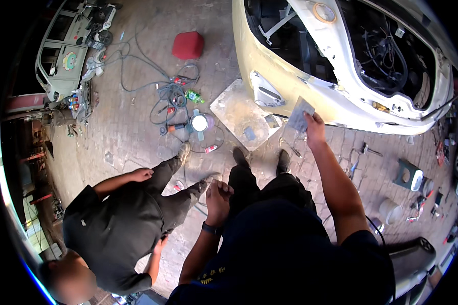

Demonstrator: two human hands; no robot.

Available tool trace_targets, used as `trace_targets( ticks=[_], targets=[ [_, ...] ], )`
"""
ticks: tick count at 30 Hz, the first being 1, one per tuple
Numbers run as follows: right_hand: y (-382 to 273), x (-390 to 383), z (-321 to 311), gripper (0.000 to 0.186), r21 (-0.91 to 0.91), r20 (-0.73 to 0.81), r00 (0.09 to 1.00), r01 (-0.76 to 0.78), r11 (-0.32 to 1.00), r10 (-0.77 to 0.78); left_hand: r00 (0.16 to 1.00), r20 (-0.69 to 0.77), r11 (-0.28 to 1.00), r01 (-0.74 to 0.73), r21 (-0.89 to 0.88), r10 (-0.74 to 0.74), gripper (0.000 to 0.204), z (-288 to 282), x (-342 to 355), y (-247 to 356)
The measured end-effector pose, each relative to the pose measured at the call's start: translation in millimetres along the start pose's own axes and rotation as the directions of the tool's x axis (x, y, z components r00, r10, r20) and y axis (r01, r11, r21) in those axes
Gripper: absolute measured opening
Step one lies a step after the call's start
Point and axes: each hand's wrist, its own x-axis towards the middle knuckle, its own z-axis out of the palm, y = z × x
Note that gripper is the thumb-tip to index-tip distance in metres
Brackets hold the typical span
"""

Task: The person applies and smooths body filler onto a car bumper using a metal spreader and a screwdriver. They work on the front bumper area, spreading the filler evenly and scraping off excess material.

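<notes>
My right hand (314,128) is closed on one edge of a grey sandpaper sheet (299,112), raised just off the side of a car body shell (290,61) in cream and white. My left hand (219,198) hangs over my left leg with its fingers curled in. Whether anything sits inside that curl, I cannot make out. On the floor ahead of my feet lies a pale, worn board (229,109). A smaller grey piece (249,133) rests on it. A roll of tape (324,13) is on the shell's white pillar.
A person in dark clothes (117,218) stands close on my left. Hoses and cables (173,96) tangle across the floor near a white-topped bucket (200,122), a green bottle (194,96) and a red stool (188,45). Tools, including a hammer (371,149), lie right, near a small step stool (408,175).
</notes>
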Motion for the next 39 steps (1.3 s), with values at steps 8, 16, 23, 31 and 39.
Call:
trace_targets(
  ticks=[8, 16, 23, 31, 39],
  targets=[
    [-16.3, 83.0, 52.6, 0.031, -0.071, -0.339, 0.923, 0.166, 0.984, -0.180, 0.980, 0.094, 0.983, 0.180, -0.040, -0.176, 0.046, -36.6, 69.2, 40.8],
    [21.5, 105.9, 186.8, 0.020, -0.005, -0.059, 0.992, 0.113, 0.994, -0.113, 0.973, 0.099, 0.977, 0.205, 0.053, -0.210, 0.034, -78.7, 160.1, 112.8],
    [75.4, 70.9, 205.1, 0.018, 0.167, -0.232, 0.973, 0.053, 0.985, -0.013, 0.940, 0.013, 0.934, 0.336, 0.121, -0.340, 0.030, -103.2, 205.5, 156.3],
    [89.5, 60.0, 143.2, 0.014, 0.510, -0.535, 0.833, 0.189, 0.839, 0.138, 0.910, 0.081, 0.899, 0.384, 0.212, -0.408, 0.030, -98.6, 233.4, 164.6],
    [82.1, 89.3, 216.6, 0.022, 0.407, -0.551, 0.835, 0.272, 0.872, -0.003, 0.915, 0.067, 0.879, 0.359, 0.315, -0.398, 0.032, -97.2, 229.3, 170.1]
  ],
)
